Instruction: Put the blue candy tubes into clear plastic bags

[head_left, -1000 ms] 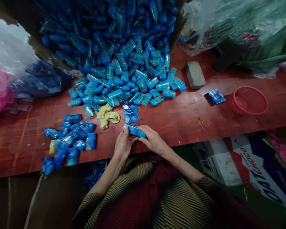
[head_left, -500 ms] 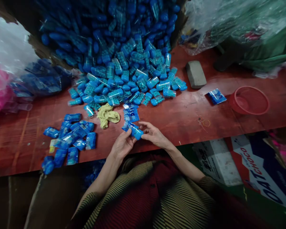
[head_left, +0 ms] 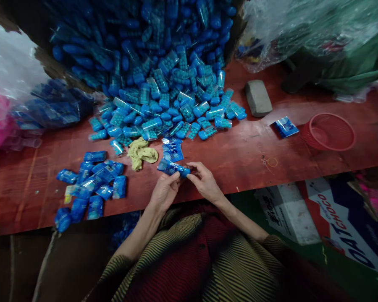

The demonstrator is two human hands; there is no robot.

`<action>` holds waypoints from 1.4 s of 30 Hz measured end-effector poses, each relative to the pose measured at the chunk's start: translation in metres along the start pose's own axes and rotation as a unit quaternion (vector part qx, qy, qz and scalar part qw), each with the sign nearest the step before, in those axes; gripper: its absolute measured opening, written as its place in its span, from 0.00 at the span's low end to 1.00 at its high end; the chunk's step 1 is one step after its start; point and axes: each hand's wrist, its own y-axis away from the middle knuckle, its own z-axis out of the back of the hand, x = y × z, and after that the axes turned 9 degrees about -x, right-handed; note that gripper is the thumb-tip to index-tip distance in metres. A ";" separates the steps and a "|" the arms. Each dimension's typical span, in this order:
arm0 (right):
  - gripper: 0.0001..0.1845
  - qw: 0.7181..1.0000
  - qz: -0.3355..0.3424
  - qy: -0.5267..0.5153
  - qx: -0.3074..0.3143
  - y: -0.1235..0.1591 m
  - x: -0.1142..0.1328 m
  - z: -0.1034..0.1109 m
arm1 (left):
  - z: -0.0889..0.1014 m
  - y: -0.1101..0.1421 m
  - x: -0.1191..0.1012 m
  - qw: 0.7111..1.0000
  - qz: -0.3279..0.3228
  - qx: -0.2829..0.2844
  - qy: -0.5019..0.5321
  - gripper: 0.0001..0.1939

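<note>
Between both hands, just above the table edge, is a small blue bottle (head_left: pixel 183 170) partly inside a blue printed plastic sleeve (head_left: pixel 166 166). My left hand (head_left: pixel 165 189) grips it from below, thumb on top. The fingertips of my right hand (head_left: pixel 207 184) pinch the bottle's right end. Flat blue printed sleeves (head_left: pixel 172 152) lie just beyond the hands. A crumpled yellow-green cloth (head_left: pixel 141 153) rests to their left. Farther left is a loose group of sleeved blue bottles (head_left: pixel 93 182).
A large heap of clear bottles with blue caps and blue beads (head_left: pixel 164 100) spills from a box at the back. Right of it are a grey block (head_left: pixel 258 98), a blue packet (head_left: pixel 285 127), a rubber band (head_left: pixel 272 162) and a red basket (head_left: pixel 329 147).
The bottle and its sleeve have turned from a slant to nearly level, the loose end swinging left. My left thumb has shifted right along it; my right fingers have closed on the end.
</note>
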 end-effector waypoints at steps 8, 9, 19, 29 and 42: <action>0.19 0.990 -0.096 -0.101 0.031 -0.003 -0.011 -0.002 | 0.000 0.001 0.003 0.998 -0.012 -0.058 0.025 0.09; 0.19 0.989 -0.094 -0.105 0.045 -0.005 -0.011 0.000 | 0.000 0.001 0.001 0.998 -0.011 -0.058 0.028 0.09; 0.45 0.962 -0.090 -0.197 0.169 -0.019 -0.017 0.013 | 0.007 0.000 -0.006 0.997 0.076 0.015 0.019 0.12; 0.44 0.914 -0.122 -0.266 0.282 -0.021 -0.007 0.017 | 0.004 0.004 0.004 0.996 0.085 0.033 0.023 0.07; 0.34 0.912 -0.083 -0.328 0.230 -0.027 -0.023 0.015 | -0.006 0.012 0.002 0.995 0.083 0.037 0.049 0.16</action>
